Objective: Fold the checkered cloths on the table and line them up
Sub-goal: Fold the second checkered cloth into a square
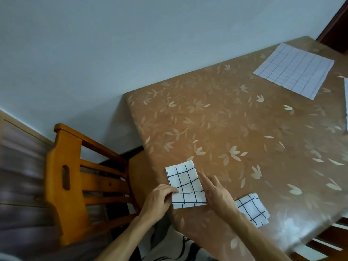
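A folded white cloth with black grid lines (185,182) lies near the table's left edge. My left hand (160,198) touches its left side, fingertips on the fabric. My right hand (216,194) lies flat along its right side, fingers stretched toward the far end. A second folded checkered cloth (252,210) sits just right of my right wrist, partly hidden by it. An unfolded checkered cloth (295,70) lies spread out at the far right of the table. The edge of another cloth (346,102) shows at the right border.
The table (235,119) has a brown leaf-patterned cover and stands against a pale wall. A wooden chair (79,181) stands tight against its left side. Chair slats (327,240) show at the lower right.
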